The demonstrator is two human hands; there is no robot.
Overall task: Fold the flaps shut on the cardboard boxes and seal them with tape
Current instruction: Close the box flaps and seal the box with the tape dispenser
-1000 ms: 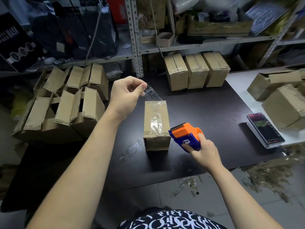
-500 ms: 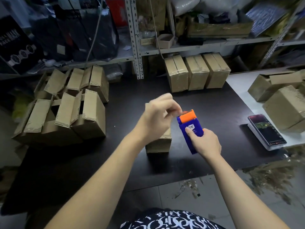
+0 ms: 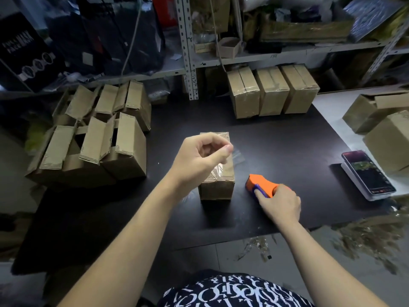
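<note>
We look down on a black desk (image 3: 287, 147). A small cardboard box (image 3: 217, 189) stands near the middle of it, its flaps folded shut and glossy clear tape running along its top.

Half a second ago both hands met above this box, with the left fingers at the orange head of the tape dispenser. Now we see them apart. The left hand (image 3: 199, 158) hovers over the box, thumb and fingers pinching a short strip of clear tape (image 3: 239, 155) that sticks out to the right. The right hand (image 3: 280, 203) has come down to the desk just right of the box, and its fingers curl round the orange and blue tape dispenser (image 3: 263, 186), which now lies low against the surface rather than upright. The box has not moved.

A cluster of open-flapped boxes (image 3: 88, 140) sits at the desk's left edge. We see three sealed boxes (image 3: 272, 91) lined up at its far edge, under a shelf. A phone (image 3: 368, 173) lies lit near the right edge.
</note>
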